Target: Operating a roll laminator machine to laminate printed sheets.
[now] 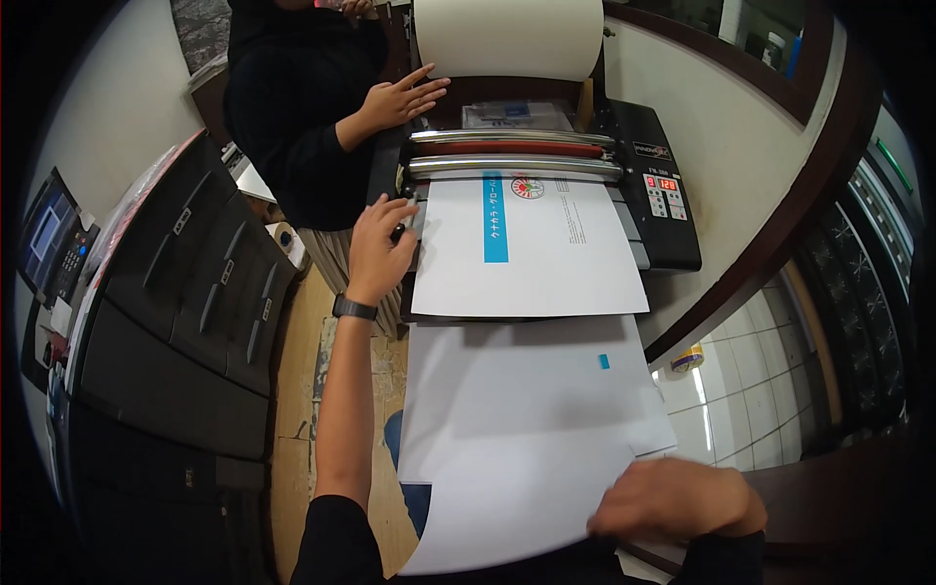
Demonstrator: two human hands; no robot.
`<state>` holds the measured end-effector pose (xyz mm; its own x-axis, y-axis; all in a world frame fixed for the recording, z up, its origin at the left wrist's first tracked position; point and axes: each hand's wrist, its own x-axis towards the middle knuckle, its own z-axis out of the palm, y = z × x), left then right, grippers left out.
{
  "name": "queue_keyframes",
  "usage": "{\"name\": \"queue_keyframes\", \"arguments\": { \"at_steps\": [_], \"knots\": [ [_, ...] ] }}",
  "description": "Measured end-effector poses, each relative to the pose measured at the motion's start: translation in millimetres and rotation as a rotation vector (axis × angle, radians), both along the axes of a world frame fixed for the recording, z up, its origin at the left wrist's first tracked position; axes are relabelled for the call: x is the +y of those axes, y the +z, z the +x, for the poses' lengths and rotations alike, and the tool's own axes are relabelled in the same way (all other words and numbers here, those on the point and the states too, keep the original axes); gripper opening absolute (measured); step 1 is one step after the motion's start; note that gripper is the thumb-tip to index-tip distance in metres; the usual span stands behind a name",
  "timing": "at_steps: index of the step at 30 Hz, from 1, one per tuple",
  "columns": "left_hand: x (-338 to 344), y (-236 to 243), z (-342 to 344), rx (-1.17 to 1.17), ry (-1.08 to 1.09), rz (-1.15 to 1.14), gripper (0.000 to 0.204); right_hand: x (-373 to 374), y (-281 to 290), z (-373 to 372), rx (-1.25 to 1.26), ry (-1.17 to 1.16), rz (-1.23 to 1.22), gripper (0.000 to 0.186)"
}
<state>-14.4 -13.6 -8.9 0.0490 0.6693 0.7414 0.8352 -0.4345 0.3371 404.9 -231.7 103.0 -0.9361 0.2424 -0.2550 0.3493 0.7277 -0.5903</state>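
My left hand [382,249] is at the left side of a roll laminator, its thumb and fingers curled about a small black knob [398,233]. A printed white sheet [546,278] with a blue band and a round red emblem reaches under the silver rollers [517,168]. Below it, a large white paper sheet [517,419] with a small blue patch stretches toward me. Slightly blurred, my right hand [675,499] is closed at this sheet's near right edge; its fingertips are partly hidden.
Behind the rollers sits a big white roll [509,37]. A control panel [666,195] glows red at the machine's right. Across on the left stands another person, one hand [402,100] by the machine. A dark grey printer cabinet [185,283] fills the left; a tape roll [687,358] lies at right.
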Motion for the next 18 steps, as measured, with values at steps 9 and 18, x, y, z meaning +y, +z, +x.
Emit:
{"name": "queue_keyframes", "arguments": {
  "at_steps": [9, 18],
  "knots": [
    [-157.8, -38.5, 42.4, -0.764, -0.359, -0.550, 0.022, 94.2, -61.9, 15.5, 0.099, -0.474, -0.179, 0.026],
    [-171.4, -83.7, 71.7, -1.074, -0.418, -0.774, 0.023, 154.7, -87.6, -11.0, 0.255, -0.785, 0.095, 0.041]
  ]
}}
